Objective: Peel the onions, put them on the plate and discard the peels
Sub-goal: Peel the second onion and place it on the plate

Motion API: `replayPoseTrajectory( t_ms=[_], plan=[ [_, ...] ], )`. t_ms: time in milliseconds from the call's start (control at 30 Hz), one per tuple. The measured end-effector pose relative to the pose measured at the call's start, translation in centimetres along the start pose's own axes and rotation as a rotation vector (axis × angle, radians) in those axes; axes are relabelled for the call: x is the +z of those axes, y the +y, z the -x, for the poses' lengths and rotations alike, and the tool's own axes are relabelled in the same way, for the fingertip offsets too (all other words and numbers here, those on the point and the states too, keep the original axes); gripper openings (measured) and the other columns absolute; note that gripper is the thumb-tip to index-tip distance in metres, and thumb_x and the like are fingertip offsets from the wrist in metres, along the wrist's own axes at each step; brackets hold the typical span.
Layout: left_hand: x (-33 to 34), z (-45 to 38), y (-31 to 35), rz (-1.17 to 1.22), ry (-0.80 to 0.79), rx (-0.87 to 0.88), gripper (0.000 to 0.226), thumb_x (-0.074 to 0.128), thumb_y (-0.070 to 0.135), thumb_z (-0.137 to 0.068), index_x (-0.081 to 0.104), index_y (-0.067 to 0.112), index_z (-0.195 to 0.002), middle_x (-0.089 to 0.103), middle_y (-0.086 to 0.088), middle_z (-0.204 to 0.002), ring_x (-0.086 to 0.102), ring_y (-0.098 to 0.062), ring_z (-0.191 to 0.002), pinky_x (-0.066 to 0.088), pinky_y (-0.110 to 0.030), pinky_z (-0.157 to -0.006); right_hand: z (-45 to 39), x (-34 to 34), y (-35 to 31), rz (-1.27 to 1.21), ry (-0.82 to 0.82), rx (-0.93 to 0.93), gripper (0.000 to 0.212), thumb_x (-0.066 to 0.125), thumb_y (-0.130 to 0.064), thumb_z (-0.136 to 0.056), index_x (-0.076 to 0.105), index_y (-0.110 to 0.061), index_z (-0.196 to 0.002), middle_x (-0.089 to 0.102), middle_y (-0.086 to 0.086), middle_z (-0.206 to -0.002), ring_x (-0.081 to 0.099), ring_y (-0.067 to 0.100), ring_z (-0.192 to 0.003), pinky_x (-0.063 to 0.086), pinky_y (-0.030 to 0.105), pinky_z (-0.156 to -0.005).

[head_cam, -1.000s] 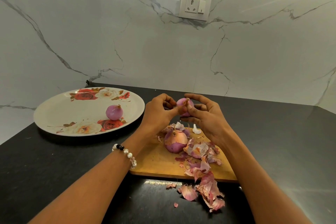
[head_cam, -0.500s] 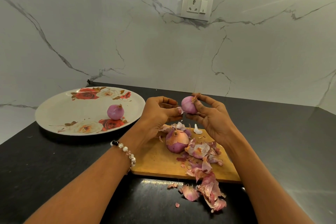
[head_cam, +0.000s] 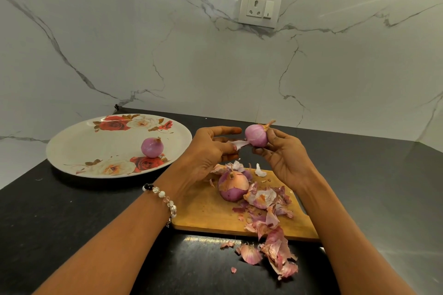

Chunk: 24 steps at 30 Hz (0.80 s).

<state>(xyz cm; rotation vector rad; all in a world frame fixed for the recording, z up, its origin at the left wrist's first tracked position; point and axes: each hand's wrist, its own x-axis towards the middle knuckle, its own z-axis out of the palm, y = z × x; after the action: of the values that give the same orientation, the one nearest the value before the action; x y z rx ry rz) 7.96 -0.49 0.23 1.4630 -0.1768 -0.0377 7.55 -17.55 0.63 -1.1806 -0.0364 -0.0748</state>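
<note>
My right hand (head_cam: 282, 160) grips an onion (head_cam: 256, 136); left fingers (head_cam: 230, 148) seem to pinch its peel (head_cam: 237, 143) above the board (head_cam: 208, 213).

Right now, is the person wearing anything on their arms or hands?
Yes, a bit. The left wrist has a beaded bracelet with white pearly beads, clear ones and one black bead. Both arms are bare with no sleeves showing. The left hand and right hand have no gloves, and I can't see any rings.
</note>
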Motion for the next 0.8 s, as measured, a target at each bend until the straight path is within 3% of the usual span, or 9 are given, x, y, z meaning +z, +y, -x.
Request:
replayPoseTrajectory(
  t_ms=[133, 300, 467, 567, 667, 733, 800],
  plan=[
    [-0.2, 0.09, 0.16, -0.023, -0.023, 0.017, 0.035, 0.059, -0.01, -0.086, 0.07, 0.018, -0.103, 0.069, -0.005, -0.101, 0.067, -0.025, -0.091, 0.059, -0.03, -0.072, 0.15, 0.03, 0.0, -0.04, -0.001, 0.032, 0.031, 0.042, -0.01, -0.105, 0.056, 0.005, -0.128, 0.058, 0.026, -0.126, 0.065, 0.024, -0.078, 0.057, 0.022, -0.056],
    [-0.41, -0.01, 0.05, -0.118, -0.02, 0.029, 0.034, 0.057, -0.005, -0.089, 0.07, 0.021, -0.107, 0.072, -0.003, -0.104, 0.065, -0.025, -0.1, 0.055, -0.029, -0.072, 0.23, -0.31, -0.31, -0.077, 0.002, 0.041, 0.025, 0.041, -0.011, -0.105, 0.06, 0.001, -0.118, 0.058, 0.029, -0.126, 0.063, 0.027, -0.084, 0.056, 0.021, -0.055],
    [-0.06, -0.03, 0.04, -0.349, 0.04, 0.069, 0.033, 0.056, -0.007, -0.089, 0.07, 0.015, -0.11, 0.07, 0.0, -0.106, 0.063, -0.01, -0.091, 0.053, -0.033, -0.09, 0.21, -0.27, -0.39, -0.051, -0.042, 0.039, 0.021, 0.051, -0.004, -0.099, 0.06, 0.002, -0.117, 0.059, 0.028, -0.124, 0.069, 0.032, -0.093, 0.062, 0.034, -0.071],
    [0.07, -0.12, -0.34, -0.463, 0.074, 0.126, 0.03, 0.053, -0.002, -0.092, 0.069, 0.013, -0.113, 0.07, -0.003, -0.108, 0.062, -0.013, -0.098, 0.05, -0.033, -0.096, 0.45, 0.07, -0.22, -0.053, -0.069, 0.064, 0.019, 0.052, 0.002, -0.096, 0.06, 0.002, -0.114, 0.058, 0.03, -0.124, 0.069, 0.038, -0.1, 0.063, 0.037, -0.07],
    [0.07, -0.17, -0.37, -0.503, 0.162, 0.302, 0.022, 0.063, 0.02, -0.091, 0.07, 0.013, -0.11, 0.071, -0.001, -0.104, 0.063, -0.01, -0.092, 0.053, -0.026, -0.087, 0.47, 0.11, -0.19, -0.064, -0.078, 0.05, 0.022, 0.055, 0.004, -0.093, 0.059, 0.003, -0.115, 0.059, 0.029, -0.124, 0.067, 0.042, -0.106, 0.063, 0.039, -0.072],
    [0.07, -0.21, -0.33, -0.557, 0.196, 0.444, 0.026, 0.068, 0.026, -0.086, 0.071, 0.014, -0.109, 0.071, 0.001, -0.102, 0.062, -0.005, -0.085, 0.049, -0.011, -0.077, 0.38, 0.05, -0.21, -0.061, -0.076, 0.04, 0.027, 0.057, 0.004, -0.093, 0.058, 0.006, -0.12, 0.06, 0.028, -0.123, 0.069, 0.039, -0.102, 0.063, 0.041, -0.075],
    [0.22, -0.2, -0.29, -0.592, 0.199, 0.546, 0.027, 0.071, 0.027, -0.083, 0.071, 0.014, -0.107, 0.07, 0.003, -0.099, 0.06, -0.002, -0.08, 0.046, -0.004, -0.068, 0.31, 0.07, -0.17, -0.059, -0.081, 0.036, 0.031, 0.058, 0.003, -0.092, 0.057, 0.007, -0.123, 0.062, 0.028, -0.12, 0.071, 0.037, -0.097, 0.063, 0.042, -0.075]
  ],
)
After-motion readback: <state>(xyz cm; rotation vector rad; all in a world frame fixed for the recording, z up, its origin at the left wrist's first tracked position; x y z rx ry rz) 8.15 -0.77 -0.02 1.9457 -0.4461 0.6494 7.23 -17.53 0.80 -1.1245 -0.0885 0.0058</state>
